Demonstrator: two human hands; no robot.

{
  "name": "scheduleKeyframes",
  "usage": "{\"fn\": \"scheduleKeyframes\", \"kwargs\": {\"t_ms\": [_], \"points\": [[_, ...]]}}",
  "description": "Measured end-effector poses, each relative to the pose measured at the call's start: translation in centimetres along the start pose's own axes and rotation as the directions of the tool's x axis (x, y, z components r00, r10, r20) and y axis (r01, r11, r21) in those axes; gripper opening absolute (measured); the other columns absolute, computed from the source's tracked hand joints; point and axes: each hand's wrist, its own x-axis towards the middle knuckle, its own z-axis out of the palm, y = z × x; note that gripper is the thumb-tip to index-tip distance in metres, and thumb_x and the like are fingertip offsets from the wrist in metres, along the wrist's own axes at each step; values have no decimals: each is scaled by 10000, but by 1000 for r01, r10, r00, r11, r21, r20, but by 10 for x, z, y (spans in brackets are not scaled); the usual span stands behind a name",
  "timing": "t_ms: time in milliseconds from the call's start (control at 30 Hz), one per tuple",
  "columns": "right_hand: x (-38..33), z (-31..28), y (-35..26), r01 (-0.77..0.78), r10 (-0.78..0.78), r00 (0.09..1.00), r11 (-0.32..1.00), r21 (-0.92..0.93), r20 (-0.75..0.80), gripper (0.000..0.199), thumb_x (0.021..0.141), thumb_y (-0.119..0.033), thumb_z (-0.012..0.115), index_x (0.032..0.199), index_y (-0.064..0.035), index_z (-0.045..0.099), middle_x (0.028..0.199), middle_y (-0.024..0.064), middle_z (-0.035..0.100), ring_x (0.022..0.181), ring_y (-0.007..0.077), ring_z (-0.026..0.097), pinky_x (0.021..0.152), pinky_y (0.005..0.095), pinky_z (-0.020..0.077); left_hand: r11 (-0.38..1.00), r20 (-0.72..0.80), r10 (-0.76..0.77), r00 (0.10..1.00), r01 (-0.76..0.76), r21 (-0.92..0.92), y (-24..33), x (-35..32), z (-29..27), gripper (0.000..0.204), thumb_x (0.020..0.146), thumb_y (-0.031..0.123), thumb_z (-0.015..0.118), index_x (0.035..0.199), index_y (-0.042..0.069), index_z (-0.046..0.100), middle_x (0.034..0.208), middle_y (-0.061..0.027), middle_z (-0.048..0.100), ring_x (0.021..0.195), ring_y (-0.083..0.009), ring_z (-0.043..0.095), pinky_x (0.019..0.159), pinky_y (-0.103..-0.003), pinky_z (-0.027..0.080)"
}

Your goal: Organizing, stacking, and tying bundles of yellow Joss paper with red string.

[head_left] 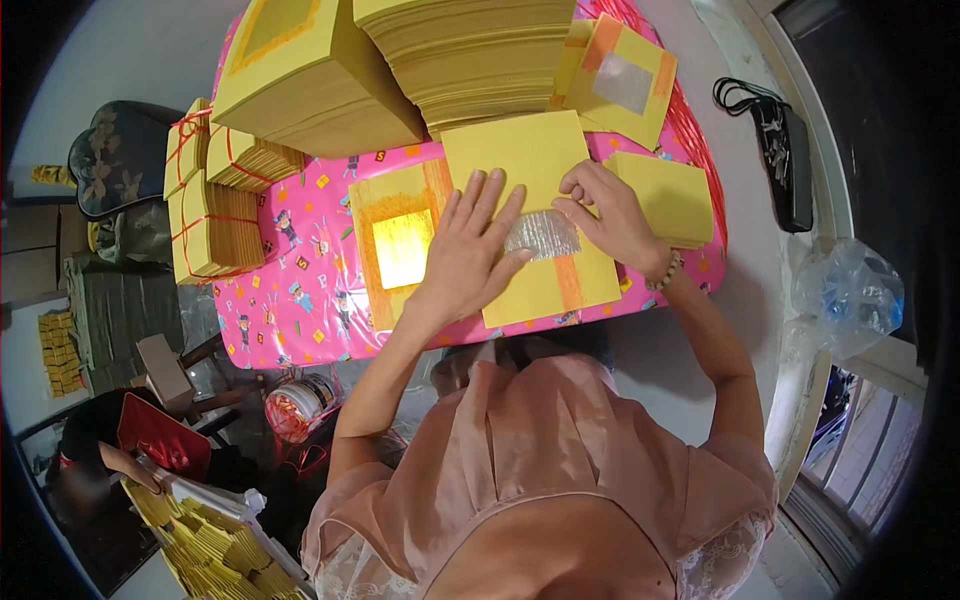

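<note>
A yellow paper sheet (515,145) lies before me, with a silver foil patch (543,236) and an orange band on its lower part. My left hand (468,250) is open and flat, pressing on the sheet's left side, its thumb reaching to the foil. My right hand (612,212) is closed, its fingers curled and pinched just above the foil's right side; whatever they hold is too small to tell. Partly under my left hand, to the left, is another yellow sheet (370,190) with a shiny gold foil square (402,248) framed in orange.
Tall yellow paper stacks (480,65) stand behind my hands on the pink patterned tablecloth (300,330). Bundles tied with red string (215,220) sit left. At right are a low yellow pile (665,200), a black pouch (785,160) and a plastic bag (850,295). Another person's hand (135,468) shows lower left.
</note>
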Motion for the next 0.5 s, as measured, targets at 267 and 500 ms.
{"fn": "scheduleKeyframes", "kwargs": {"t_ms": [267,500], "points": [[-2,6,4,101,-102,995,993,-63,-11,166,854,-89,703,875,-6,561,827,108,553,767,255,575,678,351,476,999,51,-32,998,33,-11,-2,-4,0,656,988,421,496,1542,120,312,1608,-224,180,1483,-459,111,1186,-557,150],[-4,2,1,63,-62,998,992,-107,9,203,864,-183,691,928,-32,571,876,93,556,850,277,576,741,380,480,998,28,-10,1000,12,-65,-6,-4,3,644,989,419,494,1541,137,322,1615,-212,174,1492,-441,101,1189,-564,112]]}}
